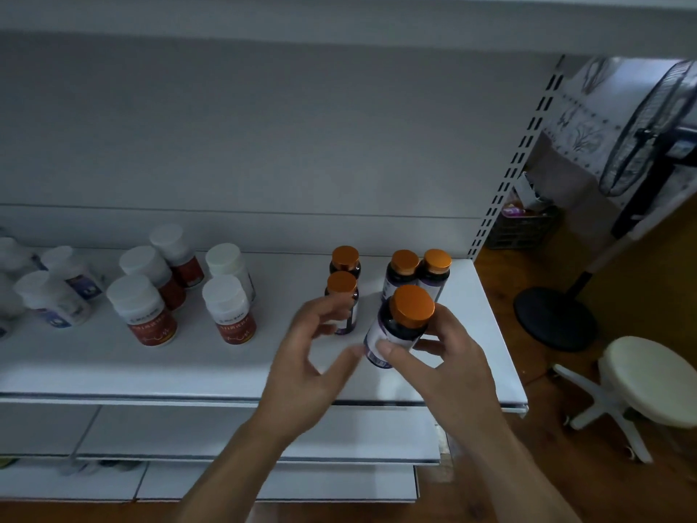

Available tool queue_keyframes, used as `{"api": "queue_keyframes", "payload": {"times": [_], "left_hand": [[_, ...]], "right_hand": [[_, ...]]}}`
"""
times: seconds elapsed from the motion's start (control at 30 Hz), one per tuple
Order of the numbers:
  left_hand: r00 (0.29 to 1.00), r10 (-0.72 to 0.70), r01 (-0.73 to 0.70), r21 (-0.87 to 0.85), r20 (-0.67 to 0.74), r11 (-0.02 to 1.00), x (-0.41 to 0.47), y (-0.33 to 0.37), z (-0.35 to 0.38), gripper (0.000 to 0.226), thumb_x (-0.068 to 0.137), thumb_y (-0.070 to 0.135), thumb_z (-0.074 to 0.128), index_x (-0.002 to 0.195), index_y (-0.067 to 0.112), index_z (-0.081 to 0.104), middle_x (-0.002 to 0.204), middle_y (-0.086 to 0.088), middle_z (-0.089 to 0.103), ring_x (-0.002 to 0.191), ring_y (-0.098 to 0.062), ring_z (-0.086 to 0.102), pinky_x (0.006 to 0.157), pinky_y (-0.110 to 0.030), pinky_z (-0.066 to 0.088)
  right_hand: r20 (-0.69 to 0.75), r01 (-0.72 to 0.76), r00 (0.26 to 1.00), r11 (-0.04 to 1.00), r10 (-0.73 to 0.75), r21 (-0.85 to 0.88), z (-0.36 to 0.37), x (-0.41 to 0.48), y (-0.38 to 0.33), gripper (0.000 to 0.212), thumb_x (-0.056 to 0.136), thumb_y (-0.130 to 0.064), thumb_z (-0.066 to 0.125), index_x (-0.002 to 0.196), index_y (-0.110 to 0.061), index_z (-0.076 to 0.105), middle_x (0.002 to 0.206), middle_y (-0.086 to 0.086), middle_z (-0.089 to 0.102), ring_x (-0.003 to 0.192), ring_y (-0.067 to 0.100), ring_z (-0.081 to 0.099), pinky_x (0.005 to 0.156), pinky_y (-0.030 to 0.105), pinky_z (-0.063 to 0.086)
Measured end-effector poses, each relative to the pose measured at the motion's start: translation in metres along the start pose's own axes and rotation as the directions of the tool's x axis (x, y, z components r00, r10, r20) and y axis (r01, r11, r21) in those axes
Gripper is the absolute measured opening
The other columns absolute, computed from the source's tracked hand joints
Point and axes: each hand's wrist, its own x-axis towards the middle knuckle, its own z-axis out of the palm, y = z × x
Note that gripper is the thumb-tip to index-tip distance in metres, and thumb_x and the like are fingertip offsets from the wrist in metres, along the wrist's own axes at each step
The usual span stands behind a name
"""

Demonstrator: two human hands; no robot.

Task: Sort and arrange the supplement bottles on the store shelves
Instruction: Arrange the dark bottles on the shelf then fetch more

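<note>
Hands over the right end of a white shelf [188, 364], seen from the head camera.

Right hand [449, 368]: the thumb and fingers curl round the label of a dark, orange-capped held bottle [396, 334]. The bottle is tilted, cap up and away from the person, over the front right part of the shelf.

Left hand [305, 364]: the fingers are spread and loosely bent and grip nothing. Its blurred thumb lies just beside the lower end of the held bottle, and whether the two touch cannot be told. Its fingertips overlap the front bottle [341, 286], and contact cannot be told there either.

Four more orange-capped bottles stand upright on the shelf:
- The front bottle has a rear bottle [345, 258] directly behind it.
- A side-by-side pair [404, 263] stands to the right, just behind the held bottle.

Further left, well apart from these, stand the red-labelled bottles [141, 315], all with white caps. A plain white bottle [228, 263] stands behind the rightmost of them. At the far left are the blue-labelled bottles [52, 302], also white-capped.

Beyond the shelf's right end, a fan [648, 126], a dark crate [522, 230] and a pale stool [648, 379] stand on a wooden floor [622, 296].
</note>
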Motion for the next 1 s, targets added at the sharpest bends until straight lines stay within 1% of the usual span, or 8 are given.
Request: {"api": "queue_keyframes", "payload": {"times": [0.17,0.3,0.47,0.57,0.67,0.77,0.87,1.0], "left_hand": [[0.991,0.008,-0.014,0.043,0.135,0.999,-0.001,0.013,0.008,0.063,0.078,0.047,0.070,0.126,0.068,0.036,0.131,0.038,0.047,0.125,0.006,0.047,0.099,-0.008,0.039],[0.993,0.104,-0.104,-0.005,0.053,0.995,-0.001,0.019,0.007,0.067,0.074,0.034,0.078,0.123,0.062,0.043,0.126,0.023,0.057,0.118,-0.011,0.057,0.094,-0.030,0.053],[0.981,0.192,-0.192,-0.006,0.035,0.981,0.000,0.028,0.003,0.073,0.072,0.023,0.080,0.124,0.059,0.044,0.125,0.019,0.057,0.119,-0.017,0.058,0.093,-0.040,0.055],[0.981,0.191,-0.192,0.025,0.023,0.981,0.000,0.027,0.004,0.068,0.075,0.030,0.079,0.127,0.057,0.043,0.126,0.020,0.057,0.120,-0.013,0.056,0.094,-0.029,0.053],[0.984,0.179,-0.179,0.021,0.016,0.984,-0.002,0.027,0.003,0.057,0.081,0.044,0.073,0.131,0.044,0.047,0.128,0.021,0.056,0.122,-0.010,0.054,0.094,-0.015,0.046],[0.989,0.145,-0.146,-0.039,-0.030,0.988,-0.002,0.026,-0.002,0.055,0.078,0.035,0.074,0.128,0.031,0.053,0.124,0.015,0.058,0.117,-0.017,0.058,0.090,-0.021,0.051],[0.988,0.139,-0.145,-0.112,-0.061,0.983,-0.001,0.031,-0.004,0.061,0.075,0.028,0.077,0.130,0.029,0.050,0.126,0.014,0.059,0.120,-0.017,0.058,0.097,-0.026,0.050],[0.979,0.188,-0.201,-0.219,-0.079,0.955,0.002,0.045,-0.003,0.069,0.074,0.019,0.079,0.134,0.025,0.046,0.128,0.004,0.059,0.125,-0.026,0.055,0.102,-0.034,0.047]], "right_hand": [[-0.028,0.316,0.947,0.946,-0.319,-0.075,0.005,-0.005,-0.014,0.052,0.074,-0.048,0.075,0.118,-0.049,0.048,0.116,-0.043,0.052,0.114,-0.012,0.050,0.088,0.001,0.038],[-0.002,0.545,0.833,0.821,-0.553,-0.172,0.001,-0.008,-0.023,0.061,0.077,-0.044,0.070,0.132,-0.032,0.047,0.129,-0.024,0.054,0.122,-0.003,0.049,0.100,0.009,0.038],[-0.018,0.587,0.799,0.787,-0.601,-0.190,-0.003,-0.010,-0.026,0.062,0.075,-0.044,0.070,0.130,-0.023,0.049,0.130,-0.008,0.057,0.122,0.006,0.052,0.101,0.018,0.044],[-0.020,0.581,0.807,0.799,-0.591,-0.156,-0.004,-0.011,-0.028,0.061,0.076,-0.044,0.071,0.129,-0.025,0.049,0.129,-0.011,0.057,0.122,0.006,0.053,0.099,0.018,0.045],[-0.054,0.488,0.871,0.873,-0.488,-0.024,-0.003,-0.011,-0.028,0.061,0.073,-0.043,0.073,0.127,-0.037,0.047,0.124,-0.025,0.053,0.119,0.004,0.054,0.093,0.014,0.047],[-0.056,0.221,0.975,0.909,-0.215,0.355,-0.003,-0.008,-0.032,0.064,0.065,-0.035,0.078,0.120,-0.047,0.047,0.119,-0.019,0.055,0.114,0.014,0.060,0.083,0.026,0.056],[0.057,-0.064,0.998,0.758,0.035,0.649,-0.004,-0.002,-0.028,0.061,0.071,-0.015,0.071,0.124,-0.037,0.050,0.114,-0.002,0.064,0.106,0.018,0.067,0.076,0.030,0.058],[0.288,-0.333,0.943,0.514,0.168,0.791,0.002,0.001,-0.029,0.032,0.085,-0.028,0.063,0.117,-0.024,0.067,0.116,0.011,0.067,0.100,0.025,0.067,0.074,0.034,0.058]]}}
